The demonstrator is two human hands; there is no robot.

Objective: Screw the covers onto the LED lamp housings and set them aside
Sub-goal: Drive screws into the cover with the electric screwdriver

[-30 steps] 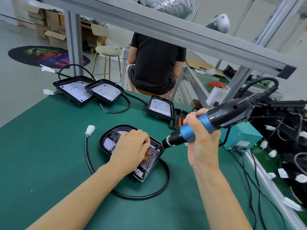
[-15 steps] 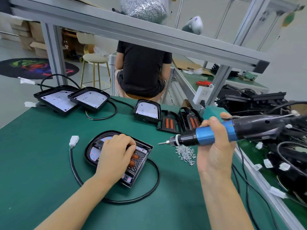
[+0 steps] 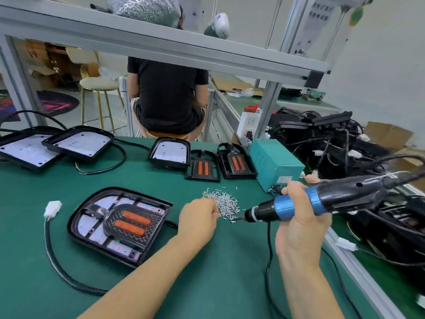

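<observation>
A black LED lamp housing (image 3: 87,224) lies on the green mat with its cover (image 3: 128,223), which has two orange strips, seated on top. My left hand (image 3: 197,221) is to its right at the edge of a pile of small silver screws (image 3: 222,201), fingers curled into the pile; whether it pinches a screw is hidden. My right hand (image 3: 299,224) grips a blue and black electric screwdriver (image 3: 322,200). The screwdriver's bit points left at the screws beside my left hand.
Three open housings (image 3: 171,153) (image 3: 80,142) (image 3: 23,149) and two loose covers (image 3: 203,168) (image 3: 236,163) lie at the back of the mat. A teal power box (image 3: 273,163) stands right of them. Black lamp parts and cables pile up at right. A person sits beyond the bench.
My left hand has left the cover and moved right to the screw pile. The screwdriver has pulled away from the housing and its tip now sits at the screws.
</observation>
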